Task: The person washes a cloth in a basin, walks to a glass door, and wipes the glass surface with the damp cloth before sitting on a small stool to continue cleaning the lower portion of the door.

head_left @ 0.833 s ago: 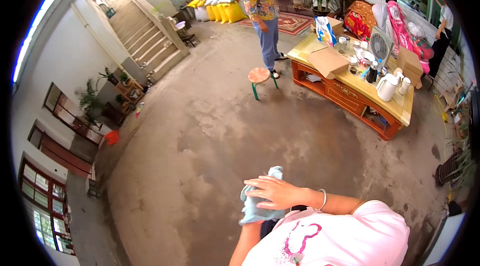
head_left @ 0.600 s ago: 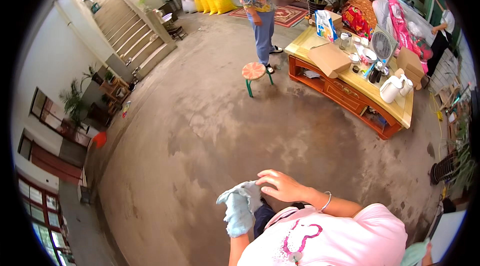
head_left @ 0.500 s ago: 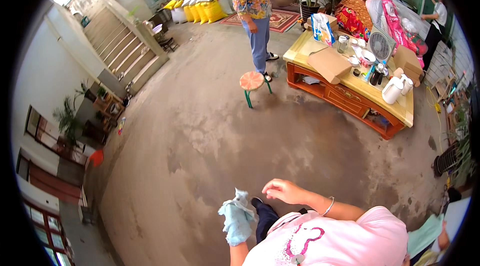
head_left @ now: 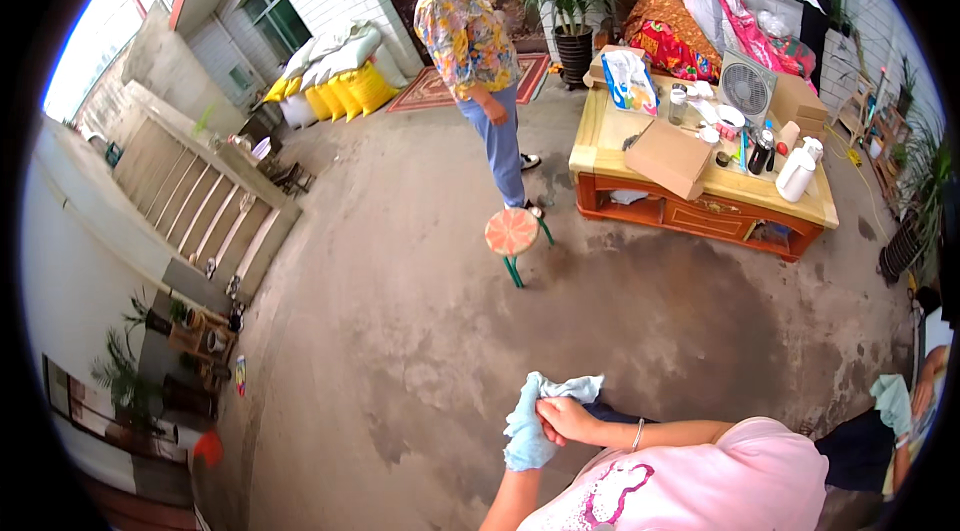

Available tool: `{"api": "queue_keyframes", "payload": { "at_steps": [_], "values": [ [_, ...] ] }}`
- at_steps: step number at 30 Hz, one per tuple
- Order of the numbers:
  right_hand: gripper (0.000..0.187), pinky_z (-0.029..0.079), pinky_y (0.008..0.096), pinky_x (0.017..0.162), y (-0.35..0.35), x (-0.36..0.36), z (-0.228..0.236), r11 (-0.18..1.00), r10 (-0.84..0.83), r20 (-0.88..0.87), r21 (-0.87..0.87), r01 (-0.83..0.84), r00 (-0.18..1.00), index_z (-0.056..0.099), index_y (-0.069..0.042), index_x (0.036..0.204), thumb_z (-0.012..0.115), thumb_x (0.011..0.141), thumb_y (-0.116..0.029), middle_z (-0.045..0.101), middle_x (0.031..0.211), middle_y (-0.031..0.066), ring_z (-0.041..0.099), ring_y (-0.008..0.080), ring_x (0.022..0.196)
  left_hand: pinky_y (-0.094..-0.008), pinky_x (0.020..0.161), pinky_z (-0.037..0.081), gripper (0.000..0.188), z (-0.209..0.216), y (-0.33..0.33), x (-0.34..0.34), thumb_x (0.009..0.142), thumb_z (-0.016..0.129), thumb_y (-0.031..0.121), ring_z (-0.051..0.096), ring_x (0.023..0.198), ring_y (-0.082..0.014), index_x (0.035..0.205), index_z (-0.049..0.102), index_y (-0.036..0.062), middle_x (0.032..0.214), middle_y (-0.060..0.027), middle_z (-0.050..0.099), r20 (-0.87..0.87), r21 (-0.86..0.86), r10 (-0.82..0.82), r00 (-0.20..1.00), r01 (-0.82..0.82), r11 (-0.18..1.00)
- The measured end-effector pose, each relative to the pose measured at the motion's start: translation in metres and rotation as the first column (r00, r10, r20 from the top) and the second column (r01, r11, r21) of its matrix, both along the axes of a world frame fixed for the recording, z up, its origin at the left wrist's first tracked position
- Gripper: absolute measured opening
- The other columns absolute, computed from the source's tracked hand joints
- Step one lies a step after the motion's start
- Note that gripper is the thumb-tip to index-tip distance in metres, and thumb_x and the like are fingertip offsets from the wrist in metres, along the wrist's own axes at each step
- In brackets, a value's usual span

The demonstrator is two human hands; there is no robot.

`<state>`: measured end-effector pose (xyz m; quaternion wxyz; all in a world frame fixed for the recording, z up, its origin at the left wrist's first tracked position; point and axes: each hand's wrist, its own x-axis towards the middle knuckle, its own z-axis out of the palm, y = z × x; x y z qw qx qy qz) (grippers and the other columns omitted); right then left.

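A light blue cloth covering (head_left: 526, 428) wraps my left hand, hiding its fingers. Whether it is a glove or a rag I cannot tell. My right hand (head_left: 568, 421) has its fingers closed on the covering, against the left hand. Beyond the right hand, a loose flap of the same blue material sticks out to the right. Both hands are low in the view, in front of my pink shirt (head_left: 690, 476), above the concrete floor.
A round stool (head_left: 512, 232) stands ahead, beside a person in a flowered shirt (head_left: 468, 41). At right, a low wooden table (head_left: 690, 206) bears a fan, boxes and jugs. Another person's hand with a pale green cloth (head_left: 891, 401) is at the right edge. Steps (head_left: 200, 206) rise at left.
My right hand has moved down and left and closed on the blue covering. My left hand has shifted rightward to meet it. The view has tilted, and the stool sits lower in it.
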<state>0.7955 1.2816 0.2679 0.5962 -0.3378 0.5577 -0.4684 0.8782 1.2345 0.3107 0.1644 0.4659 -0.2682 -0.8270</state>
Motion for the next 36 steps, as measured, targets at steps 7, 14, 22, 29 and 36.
{"api": "queue_keyframes", "payload": {
  "at_steps": [7,14,22,29,36],
  "values": [
    [0.034,0.037,0.0281,0.035,-0.144,-0.031,0.004,0.964,-0.068,-0.264,-0.266,-0.005,0.962,0.052,-0.006,0.07,0.04,0.094,-0.028,0.051,0.048,0.0032,0.048,0.0138,0.035,-0.0334,0.031,0.037,0.058,-0.018,-0.148,-0.024,0.086,0.036,0.059,0.044,0.032,-0.0237,0.056,0.051,0.0114,0.041,-0.0078,0.045,-0.132,0.036,0.01,0.991,-0.005,0.999],
    [0.032,0.047,0.0261,0.056,-0.279,-0.054,-0.047,0.941,0.302,-0.168,-0.103,-0.321,0.938,0.059,-0.006,0.085,0.047,0.092,-0.034,0.059,0.069,0.0025,0.056,0.0107,0.058,-0.0393,0.074,0.039,0.036,-0.006,-0.292,0.005,0.088,0.038,0.042,0.05,0.081,-0.0233,0.089,0.055,0.0104,0.088,-0.0072,0.057,0.719,-0.598,-0.158,0.676,0.719,0.353],
    [0.063,0.038,0.0354,0.093,-0.428,-0.062,-0.057,0.947,0.259,0.611,-0.009,-0.321,0.747,0.048,-0.009,0.121,0.05,0.082,-0.059,0.05,0.119,0.0049,0.046,0.0185,0.11,-0.0347,0.078,0.039,0.02,0.046,-0.448,-0.024,0.079,0.051,0.026,0.052,0.094,-0.0219,0.094,0.06,0.0168,0.101,-0.0031,0.059,0.737,-0.544,0.258,0.625,0.774,-0.322],
    [0.059,0.035,0.0413,0.095,-0.575,0.009,-0.014,0.986,0.009,0.917,0.059,-0.159,0.4,0.044,-0.017,0.124,0.054,0.081,-0.056,0.049,0.126,0.0027,0.044,0.0184,0.114,-0.0353,0.083,0.037,0.022,0.053,-0.601,0.021,0.081,0.049,0.027,0.051,0.098,-0.0228,0.098,0.06,0.0178,0.106,-0.0018,0.059,0.56,-0.681,0.251,0.79,0.611,-0.403],
    [0.035,0.047,0.0363,0.085,-0.7,0.003,-0.023,0.983,-0.097,0.693,0.179,-0.041,0.715,0.052,-0.014,0.116,0.058,0.086,-0.032,0.058,0.111,0.0015,0.054,0.0171,0.104,-0.0393,0.089,0.037,0.039,-0.002,-0.724,0.047,0.081,0.05,0.042,0.049,0.104,-0.0226,0.11,0.054,0.0168,0.11,-0.0013,0.056,0.787,-0.469,0.332,0.519,0.854,-0.225]
  ]
}}
